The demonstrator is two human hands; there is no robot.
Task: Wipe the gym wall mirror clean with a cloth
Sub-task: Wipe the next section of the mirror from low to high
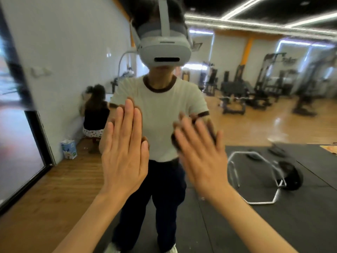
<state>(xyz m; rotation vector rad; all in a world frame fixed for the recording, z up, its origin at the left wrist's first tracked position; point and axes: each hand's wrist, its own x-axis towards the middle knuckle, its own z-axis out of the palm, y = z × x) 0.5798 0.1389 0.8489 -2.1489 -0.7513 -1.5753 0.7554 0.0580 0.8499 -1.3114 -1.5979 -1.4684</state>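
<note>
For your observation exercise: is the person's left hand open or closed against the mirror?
Open. The left hand is flat, its fingers straight and together, meeting their reflection in the gym wall mirror. It holds no cloth.

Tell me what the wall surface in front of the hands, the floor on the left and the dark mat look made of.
Wall mirror: glass, glossy; it reflects the room and both raised hands. Floor: wood or wood-look laminate, semi-gloss; plank grain and soft sheen show. Mat: likely rubber, matte black with no glare.

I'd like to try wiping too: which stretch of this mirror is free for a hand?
Free glass lies beside the right hand, over the reflected hex bar, and beside the left hand, over the tissue box. The centre of the mirror is crowded by both flat hands.
</note>
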